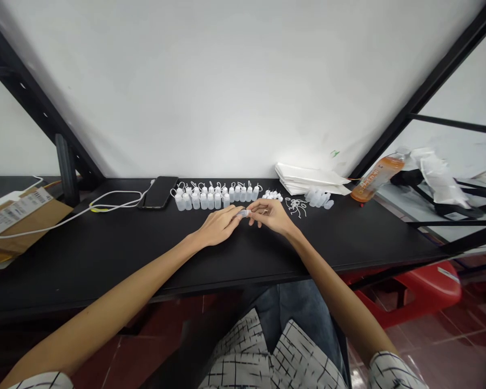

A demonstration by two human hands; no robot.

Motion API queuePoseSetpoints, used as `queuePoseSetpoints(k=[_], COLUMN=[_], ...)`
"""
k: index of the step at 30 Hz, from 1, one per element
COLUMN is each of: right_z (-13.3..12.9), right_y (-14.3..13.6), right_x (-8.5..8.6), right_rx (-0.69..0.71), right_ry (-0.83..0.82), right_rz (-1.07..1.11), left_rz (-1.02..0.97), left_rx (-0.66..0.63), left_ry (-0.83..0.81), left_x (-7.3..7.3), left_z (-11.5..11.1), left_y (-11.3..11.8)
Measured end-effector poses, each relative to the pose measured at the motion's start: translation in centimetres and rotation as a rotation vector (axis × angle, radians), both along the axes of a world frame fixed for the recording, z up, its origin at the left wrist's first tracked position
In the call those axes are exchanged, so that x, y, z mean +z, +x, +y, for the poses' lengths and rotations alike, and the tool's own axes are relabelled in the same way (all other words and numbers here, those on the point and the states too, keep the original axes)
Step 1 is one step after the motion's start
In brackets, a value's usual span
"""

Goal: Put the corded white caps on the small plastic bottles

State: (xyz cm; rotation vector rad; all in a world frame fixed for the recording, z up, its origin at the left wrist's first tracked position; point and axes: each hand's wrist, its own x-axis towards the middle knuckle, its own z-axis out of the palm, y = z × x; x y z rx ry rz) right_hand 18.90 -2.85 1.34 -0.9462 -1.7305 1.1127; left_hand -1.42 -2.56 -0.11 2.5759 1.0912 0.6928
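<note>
Between my two hands lies a small translucent plastic squeeze bottle (pixel 243 213), tilted on its side. My left hand (pixel 220 224) closes round its body, and the fingers of my right hand (pixel 270 215) pinch its neck end; whether a cap sits there is hard to make out. Just beyond stand rows of similar small bottles (pixel 210 201) with white caps and strap loops. Right of my right hand are white pointed caps (pixel 272 195), a loose pile of thin white straps (pixel 296 206) and several uncapped bottles (pixel 318 198).
A black phone (pixel 160 192) and a white cable (pixel 115 206) lie at the left, beside a cardboard parcel (pixel 18 221). Stacked white paper sheets (pixel 308 179) rest against the wall at the back right. An orange drink bottle (pixel 376 177) leans near the black shelf frame. Below is a red stool (pixel 425 292).
</note>
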Motion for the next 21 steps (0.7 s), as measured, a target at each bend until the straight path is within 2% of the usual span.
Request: queuePoseSetpoints(k=[12,17,21], right_z=[0.13,0.06,-0.05], right_y=[0.09,0.15,0.21], right_x=[-0.40,-0.54,-0.54], right_rx=[0.090,0.112,0.128], right_ry=[-0.123,-0.271,-0.292], right_rz=[0.074,0.113,0.127], left_rz=[0.015,0.023,0.031], left_rx=[-0.037,-0.041,-0.061], left_ry=[0.072,0.158,0.229], left_x=[-0.17,-0.16,-0.52], left_z=[0.25,-0.03,0.15], left_y=[-0.28,-0.34,-0.59])
